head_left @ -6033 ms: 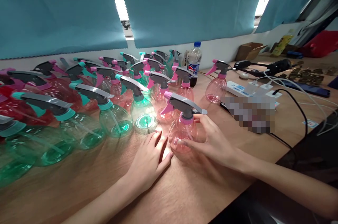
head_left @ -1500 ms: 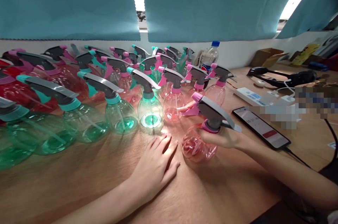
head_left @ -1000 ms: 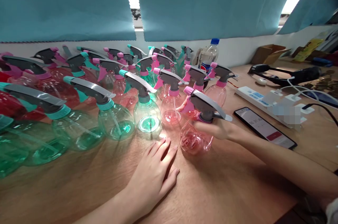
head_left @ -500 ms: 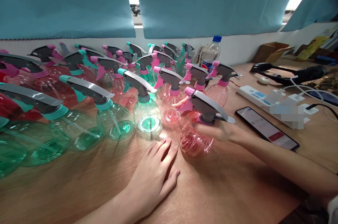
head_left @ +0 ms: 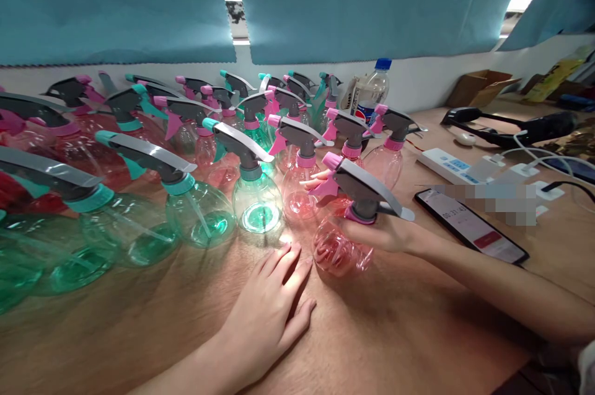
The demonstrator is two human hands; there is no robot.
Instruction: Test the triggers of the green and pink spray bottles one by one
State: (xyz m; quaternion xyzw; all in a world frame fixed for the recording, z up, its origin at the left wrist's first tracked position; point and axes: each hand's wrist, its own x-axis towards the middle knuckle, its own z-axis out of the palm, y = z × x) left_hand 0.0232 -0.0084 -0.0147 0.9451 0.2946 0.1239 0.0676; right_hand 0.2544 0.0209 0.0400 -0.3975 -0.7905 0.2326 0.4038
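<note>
My right hand is wrapped round the neck of a pink spray bottle with a grey and pink trigger head, its fingers partly hidden behind the trigger. The bottle is on the wooden table. To its left my left hand lies flat on the tabletop, fingers spread, holding nothing. Just beyond those fingertips stands a green spray bottle with a teal nozzle. Another pink bottle stands behind the held one, and another green bottle is further left.
Several more green and pink spray bottles fill the left and back. A clear drink bottle with a blue cap stands by the wall. On the right lie a phone, a power strip with cables, black headgear and an open cardboard box.
The view has shifted slightly, and the bottles at the left appear a little further left. Both hands keep nearly the same place and pose.
</note>
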